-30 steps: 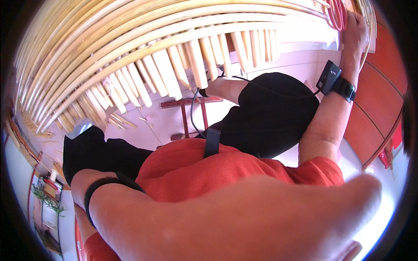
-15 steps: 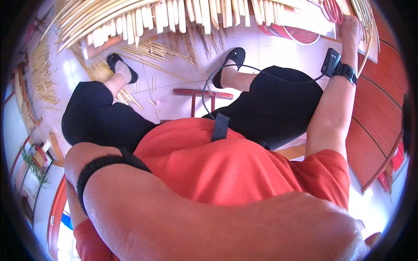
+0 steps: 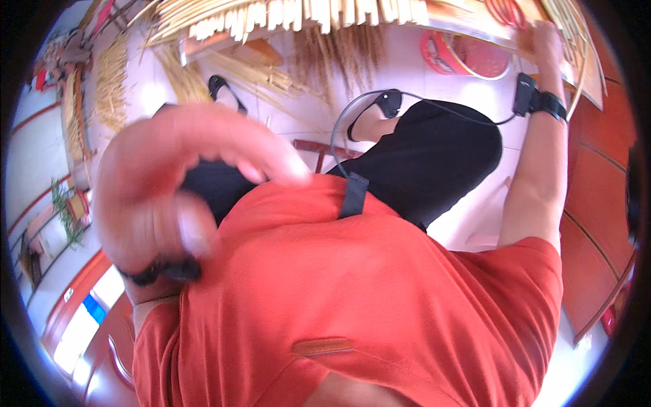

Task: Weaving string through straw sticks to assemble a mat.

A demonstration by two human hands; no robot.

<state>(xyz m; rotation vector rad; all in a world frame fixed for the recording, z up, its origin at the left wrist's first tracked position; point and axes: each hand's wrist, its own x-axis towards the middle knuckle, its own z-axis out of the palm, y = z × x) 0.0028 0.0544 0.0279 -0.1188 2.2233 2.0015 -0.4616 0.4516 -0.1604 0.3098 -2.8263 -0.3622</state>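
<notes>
My left hand (image 3: 156,183) is raised close in front of my chest, smeared by motion. Its fingers curve over and stand apart from the thumb, with nothing visible between them. Reaching to the table's right end, my right hand (image 3: 544,46) is beside a red coil (image 3: 504,11) and some long pale stalks (image 3: 573,30); its fingers are blurred and partly hidden. Along the table lies a thick row of straw-coloured stalks (image 3: 298,15), cut ends facing me. A black box (image 3: 524,93) on my right wrist has a thin cable running to my shirt.
Brown bristly stems (image 3: 339,61) hang below the table edge. A red tub (image 3: 468,55) stands on the floor under it. More stalks (image 3: 110,88) lie on the floor at left. A wooden stool frame (image 3: 317,146) is between my legs; red-brown panels (image 3: 597,176) rise at right.
My left hand has swung from the lower right of the view, across my chest, to the left. My right hand stays by the red coil. The view has shifted slightly.
</notes>
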